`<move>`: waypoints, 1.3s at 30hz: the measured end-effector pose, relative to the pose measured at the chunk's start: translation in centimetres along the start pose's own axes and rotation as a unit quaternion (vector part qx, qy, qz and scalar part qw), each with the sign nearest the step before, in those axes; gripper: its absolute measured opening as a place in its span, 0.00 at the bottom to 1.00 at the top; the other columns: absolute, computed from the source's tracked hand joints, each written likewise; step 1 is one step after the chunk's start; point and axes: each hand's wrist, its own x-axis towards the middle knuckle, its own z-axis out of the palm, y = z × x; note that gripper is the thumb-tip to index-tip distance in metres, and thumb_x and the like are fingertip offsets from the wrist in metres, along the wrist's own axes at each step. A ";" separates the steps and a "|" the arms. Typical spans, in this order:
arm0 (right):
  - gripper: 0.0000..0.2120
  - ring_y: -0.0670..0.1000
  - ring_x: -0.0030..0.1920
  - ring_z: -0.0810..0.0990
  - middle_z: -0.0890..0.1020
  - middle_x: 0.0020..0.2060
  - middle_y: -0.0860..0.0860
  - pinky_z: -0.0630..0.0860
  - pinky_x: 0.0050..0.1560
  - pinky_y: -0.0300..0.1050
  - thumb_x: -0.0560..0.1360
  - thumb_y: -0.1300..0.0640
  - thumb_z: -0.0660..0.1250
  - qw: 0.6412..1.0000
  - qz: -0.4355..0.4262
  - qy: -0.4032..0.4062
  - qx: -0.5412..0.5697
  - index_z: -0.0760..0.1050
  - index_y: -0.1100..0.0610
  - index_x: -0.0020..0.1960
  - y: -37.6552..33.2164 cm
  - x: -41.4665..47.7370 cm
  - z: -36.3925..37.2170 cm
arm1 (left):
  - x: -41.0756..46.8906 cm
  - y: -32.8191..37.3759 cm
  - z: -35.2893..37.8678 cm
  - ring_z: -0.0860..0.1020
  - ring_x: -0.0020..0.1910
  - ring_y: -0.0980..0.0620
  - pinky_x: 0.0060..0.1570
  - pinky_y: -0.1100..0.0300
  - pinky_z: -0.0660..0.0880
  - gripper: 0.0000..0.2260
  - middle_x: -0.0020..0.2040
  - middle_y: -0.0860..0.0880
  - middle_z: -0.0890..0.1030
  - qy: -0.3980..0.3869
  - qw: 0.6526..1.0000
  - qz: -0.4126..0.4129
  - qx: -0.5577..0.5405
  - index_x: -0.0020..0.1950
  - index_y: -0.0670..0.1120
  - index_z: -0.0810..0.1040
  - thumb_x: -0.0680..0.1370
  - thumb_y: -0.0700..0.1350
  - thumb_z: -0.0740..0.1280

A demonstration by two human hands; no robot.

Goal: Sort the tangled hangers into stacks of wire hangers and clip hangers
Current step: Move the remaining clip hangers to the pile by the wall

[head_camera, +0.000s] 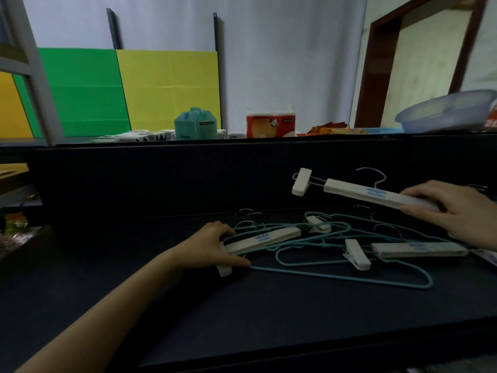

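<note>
R hand (454, 211) grip is wrapped round one end of a clip hanger (357, 192), held up off the pile, mid right of frame. L hand (212, 246) grip pinches the end of a 2nd clip hanger (263, 239), tangled w/ teal wire hangers (336, 277) on the worktop (242, 319), center frame.

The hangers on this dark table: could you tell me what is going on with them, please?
A person is sorting a tangle. The right hand holds the lifted clip hanger above the pile. The left hand grips the second clip hanger, which lies among the teal wire hangers on the table. A third clip hanger lies in the tangle too. No sorted stacks show yet.
</note>
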 end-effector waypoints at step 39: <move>0.14 0.52 0.50 0.78 0.80 0.48 0.49 0.75 0.49 0.54 0.71 0.57 0.71 0.982 0.077 0.167 -0.041 0.79 0.55 0.56 25.6 -16.8 -17.7 | 9.0 34.1 11.2 0.71 0.52 0.55 0.52 0.56 0.72 0.44 0.53 0.57 0.68 0.140 0.967 0.212 0.017 0.66 0.49 0.70 0.56 0.72 0.64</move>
